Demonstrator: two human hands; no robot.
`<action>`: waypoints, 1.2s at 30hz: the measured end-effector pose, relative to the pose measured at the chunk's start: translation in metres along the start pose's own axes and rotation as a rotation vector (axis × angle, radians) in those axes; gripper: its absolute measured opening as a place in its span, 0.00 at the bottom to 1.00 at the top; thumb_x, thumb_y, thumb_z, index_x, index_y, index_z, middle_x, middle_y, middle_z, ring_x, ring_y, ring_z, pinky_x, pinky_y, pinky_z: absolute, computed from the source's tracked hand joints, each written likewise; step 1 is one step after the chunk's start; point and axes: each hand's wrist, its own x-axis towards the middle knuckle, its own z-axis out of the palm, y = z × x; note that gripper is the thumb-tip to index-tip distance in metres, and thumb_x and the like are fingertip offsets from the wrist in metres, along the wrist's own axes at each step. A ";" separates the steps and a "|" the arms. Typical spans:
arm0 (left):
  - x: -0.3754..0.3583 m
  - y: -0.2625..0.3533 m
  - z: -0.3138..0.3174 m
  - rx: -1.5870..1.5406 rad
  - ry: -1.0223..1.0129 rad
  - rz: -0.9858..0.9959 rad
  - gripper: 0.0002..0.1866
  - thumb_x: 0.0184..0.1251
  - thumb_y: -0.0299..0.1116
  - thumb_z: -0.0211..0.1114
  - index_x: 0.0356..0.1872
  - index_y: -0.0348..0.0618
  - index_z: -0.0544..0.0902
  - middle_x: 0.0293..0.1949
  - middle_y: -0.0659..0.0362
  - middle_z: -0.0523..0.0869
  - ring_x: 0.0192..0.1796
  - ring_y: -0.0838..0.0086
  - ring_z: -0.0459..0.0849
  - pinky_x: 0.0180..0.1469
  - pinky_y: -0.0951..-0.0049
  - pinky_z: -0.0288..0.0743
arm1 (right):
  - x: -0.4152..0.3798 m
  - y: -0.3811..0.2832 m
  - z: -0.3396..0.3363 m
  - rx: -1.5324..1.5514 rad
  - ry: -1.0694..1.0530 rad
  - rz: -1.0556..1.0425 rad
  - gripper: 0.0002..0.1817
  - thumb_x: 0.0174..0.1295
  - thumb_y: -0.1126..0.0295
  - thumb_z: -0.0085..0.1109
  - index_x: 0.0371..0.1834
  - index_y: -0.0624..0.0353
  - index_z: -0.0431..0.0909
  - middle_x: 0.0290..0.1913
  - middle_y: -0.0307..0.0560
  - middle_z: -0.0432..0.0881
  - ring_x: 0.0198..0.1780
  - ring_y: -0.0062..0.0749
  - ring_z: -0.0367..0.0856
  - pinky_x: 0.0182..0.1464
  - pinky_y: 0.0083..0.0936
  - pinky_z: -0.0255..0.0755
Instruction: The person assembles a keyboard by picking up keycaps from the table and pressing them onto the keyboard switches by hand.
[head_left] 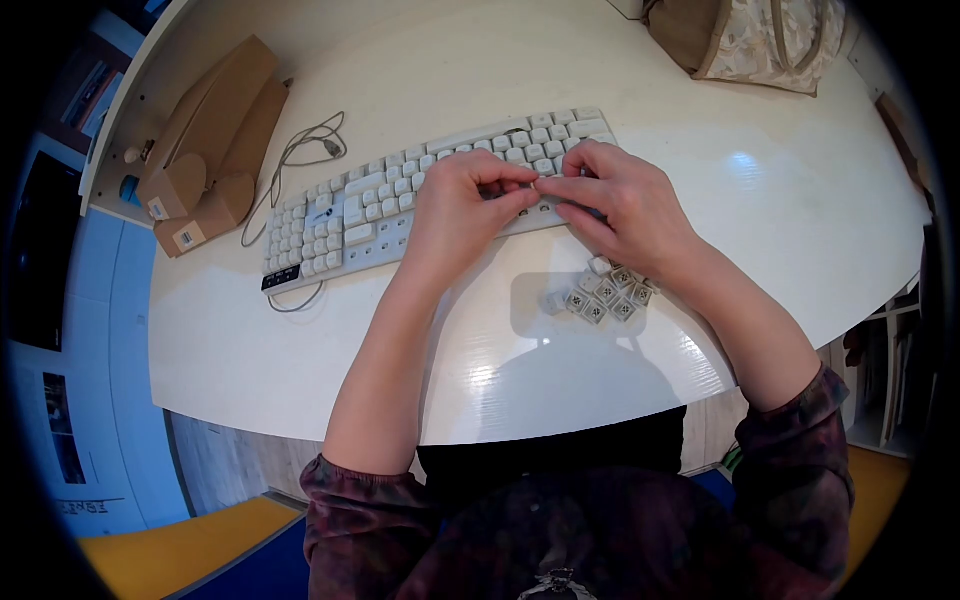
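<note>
A white keyboard [380, 205] lies slantwise on the white table [760, 190]. My left hand [455, 215] and my right hand [625, 205] rest on its right half, fingertips meeting over the keys near the middle row. The fingers of both hands are curled and pinch together at one spot; what lies between them is hidden. Several loose keycaps [605, 293] sit upside down in a small pile on the table, just below my right wrist.
The keyboard's cable [300, 150] loops at the back left. Folded cardboard boxes [205, 140] lie at the table's left edge. A patterned bag [760, 40] stands at the back right. The table's rounded front edge is close to my body.
</note>
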 end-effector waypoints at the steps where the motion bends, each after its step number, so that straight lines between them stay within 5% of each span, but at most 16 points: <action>1: 0.000 0.000 0.000 0.007 0.003 -0.001 0.10 0.56 0.22 0.76 0.41 0.37 0.90 0.33 0.63 0.85 0.35 0.82 0.78 0.40 0.80 0.74 | 0.000 0.000 0.001 -0.010 0.007 -0.010 0.08 0.57 0.70 0.66 0.39 0.55 0.87 0.39 0.42 0.79 0.40 0.39 0.81 0.40 0.34 0.75; 10: -0.001 0.003 -0.001 0.046 0.005 -0.008 0.07 0.58 0.23 0.74 0.37 0.37 0.90 0.35 0.62 0.85 0.36 0.81 0.79 0.41 0.79 0.74 | 0.004 -0.004 -0.002 -0.076 -0.046 -0.018 0.05 0.60 0.68 0.65 0.34 0.57 0.86 0.36 0.42 0.79 0.41 0.39 0.81 0.40 0.36 0.75; 15: -0.003 0.017 -0.008 0.137 0.093 0.131 0.05 0.57 0.24 0.74 0.35 0.37 0.89 0.33 0.62 0.85 0.35 0.80 0.79 0.40 0.78 0.73 | 0.001 0.005 0.001 0.198 -0.014 0.139 0.08 0.64 0.69 0.61 0.38 0.60 0.86 0.36 0.43 0.82 0.41 0.40 0.81 0.42 0.32 0.75; 22: -0.016 0.027 0.014 0.225 -0.328 0.461 0.09 0.53 0.32 0.78 0.34 0.44 0.89 0.27 0.63 0.82 0.26 0.76 0.77 0.37 0.74 0.69 | 0.006 0.015 -0.003 0.754 0.153 0.386 0.12 0.70 0.68 0.59 0.47 0.63 0.87 0.41 0.46 0.87 0.42 0.25 0.80 0.45 0.23 0.73; 28: -0.026 0.028 0.034 0.514 -0.213 0.472 0.12 0.49 0.40 0.80 0.31 0.48 0.87 0.27 0.67 0.83 0.26 0.74 0.80 0.40 0.72 0.66 | 0.005 0.010 -0.006 0.562 0.094 0.307 0.10 0.68 0.69 0.60 0.45 0.63 0.87 0.39 0.47 0.86 0.39 0.28 0.82 0.42 0.23 0.74; 36: -0.030 0.029 0.036 0.439 -0.184 0.421 0.09 0.51 0.36 0.76 0.32 0.49 0.86 0.26 0.67 0.82 0.27 0.73 0.80 0.40 0.71 0.66 | 0.006 0.009 -0.006 0.570 0.123 0.289 0.10 0.68 0.69 0.61 0.44 0.63 0.87 0.37 0.48 0.86 0.37 0.29 0.82 0.40 0.24 0.75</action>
